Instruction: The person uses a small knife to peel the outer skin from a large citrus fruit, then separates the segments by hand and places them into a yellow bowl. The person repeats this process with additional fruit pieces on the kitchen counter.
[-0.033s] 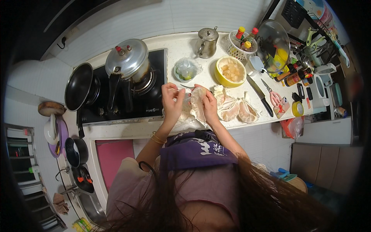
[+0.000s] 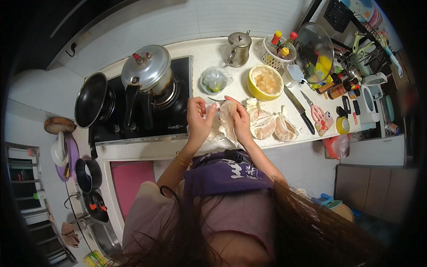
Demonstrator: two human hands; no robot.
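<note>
My right hand [image 2: 241, 119] grips a pale pomelo segment [image 2: 228, 120], its white membrane hanging down. Close to the segment's left side, my left hand [image 2: 200, 118] is closed, its fingers curled and the thumb bent towards them. What it pinches, if anything, is too small to make out. A thin dark curved thing [image 2: 216, 99] shows just beyond the hands. Right of my right hand lie opened pomelo pieces [image 2: 284, 128] with whitish skins. Farther back, a yellow bowl [image 2: 258, 92] with a thick pale rim holds peeled chunks of flesh [image 2: 268, 80].
On the left, a pressure cooker [image 2: 147, 69] and black frying pan [image 2: 91, 100] stand on the black hob [image 2: 171, 118]. Behind my hands are a bagged bowl [image 2: 215, 80] and metal pot [image 2: 239, 50]. A knife [image 2: 300, 110] and pink-handled scissors [image 2: 316, 112] lie at right.
My left hand has shifted very slightly, its fingers a little more curled. My right hand and the segment stay almost in place.
</note>
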